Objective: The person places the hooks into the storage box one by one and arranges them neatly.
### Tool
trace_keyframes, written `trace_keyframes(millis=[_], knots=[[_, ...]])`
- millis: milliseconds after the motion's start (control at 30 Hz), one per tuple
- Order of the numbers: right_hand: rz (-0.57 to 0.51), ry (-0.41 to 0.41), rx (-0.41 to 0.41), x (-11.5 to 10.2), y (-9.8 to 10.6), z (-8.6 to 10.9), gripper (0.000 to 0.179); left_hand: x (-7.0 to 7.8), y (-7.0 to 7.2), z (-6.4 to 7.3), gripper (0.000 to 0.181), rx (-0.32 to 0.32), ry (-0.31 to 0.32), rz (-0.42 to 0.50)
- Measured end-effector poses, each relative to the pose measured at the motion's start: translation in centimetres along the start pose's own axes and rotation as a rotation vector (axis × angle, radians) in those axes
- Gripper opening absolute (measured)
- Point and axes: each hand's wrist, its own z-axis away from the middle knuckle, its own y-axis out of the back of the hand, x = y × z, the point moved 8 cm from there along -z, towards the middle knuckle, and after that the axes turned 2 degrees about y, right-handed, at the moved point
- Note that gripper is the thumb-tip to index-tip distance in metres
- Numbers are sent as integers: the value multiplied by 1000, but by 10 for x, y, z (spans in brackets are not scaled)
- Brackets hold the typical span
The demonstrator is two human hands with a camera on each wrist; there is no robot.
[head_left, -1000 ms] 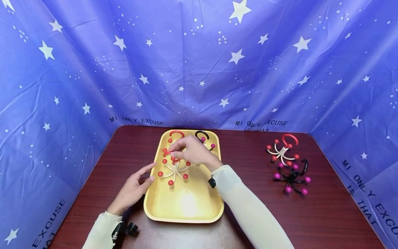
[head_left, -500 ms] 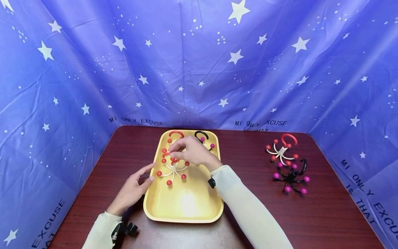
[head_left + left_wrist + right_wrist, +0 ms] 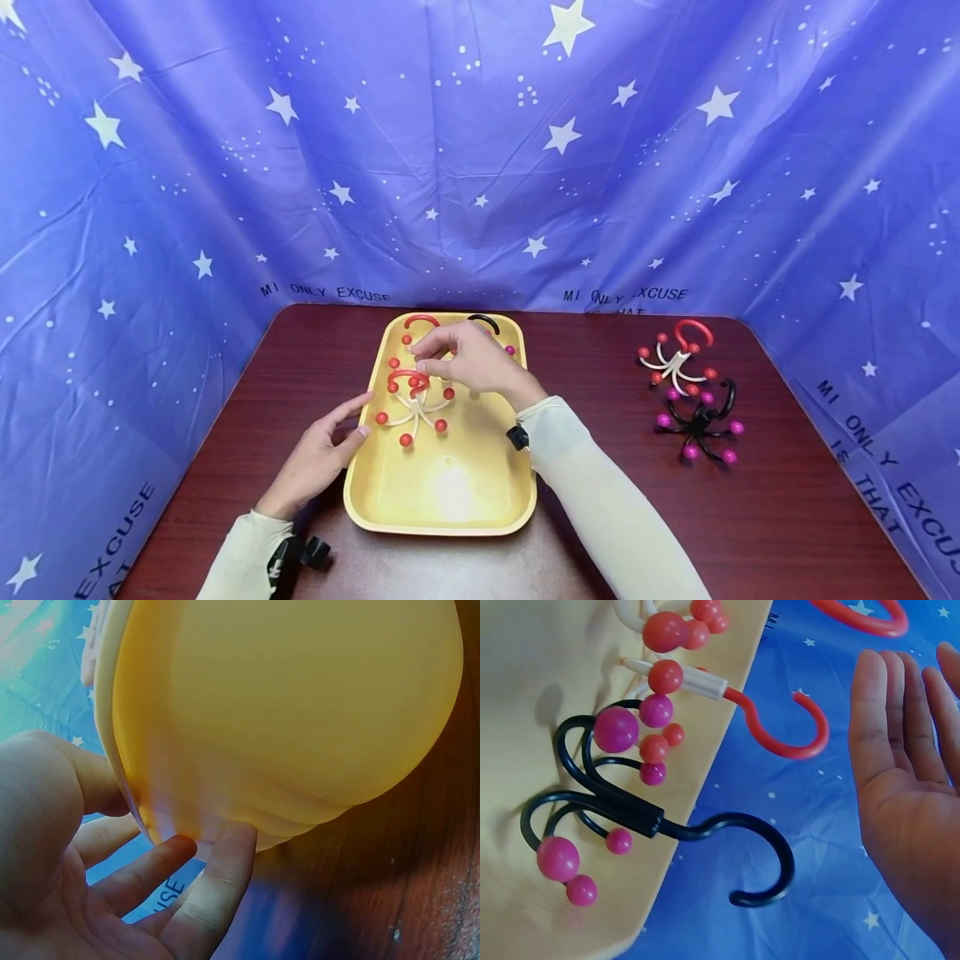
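My right hand (image 3: 480, 358) hovers over the tray with its fingertips close to the red hook of a white claw massager (image 3: 417, 406) with red balls, which lies in the tray. In the right wrist view the hand's fingers are extended, and a red hook (image 3: 870, 619) shows just above them. My left hand (image 3: 318, 467) holds the left rim of the yellow tray (image 3: 442, 530); in the left wrist view the thumb goes over the rim and several fingers (image 3: 225, 870) rest on the outer wall. My right hand partly hides the tray's far end.
At the tray's far end lie another red-and-white massager (image 3: 701, 681) and a black one (image 3: 641, 814) with magenta balls. On the dark red table to the right sit a white-and-red massager (image 3: 677, 362) and a black one (image 3: 699, 425). A blue starry curtain (image 3: 480, 150) surrounds the table.
My right hand has let go of the red hook and drawn slightly up and right. The massager's hook has tipped down a little into the tray. The left hand has stayed on the rim.
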Motion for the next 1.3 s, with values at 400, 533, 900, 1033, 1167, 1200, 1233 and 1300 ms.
trace_keyframes(millis=[400,533,900,1033,1167,1200,1233,1300], knots=[[-43,70,47,-19,25,19,21,4,1,1,52,8,-8,-37],[-95,70,51,-21,31,25,23,2,0,0,52,4,4,-38],[-119,91,106,-23,50,39,19,6,-2,0,52,-3,-5,-24],[-62,82,138,-24,60,45,19,6,-2,0,52,-7,4,-11],[-70,54,153,-22,67,53,20,6,-1,1,53,-6,13,-5],[-78,48,157,-22,69,55,21,6,0,1,53,-5,14,-4],[-85,45,162,-22,71,57,22,6,0,1,53,-4,14,-5],[-95,45,168,-23,75,61,24,5,0,1,53,-7,13,-5]])
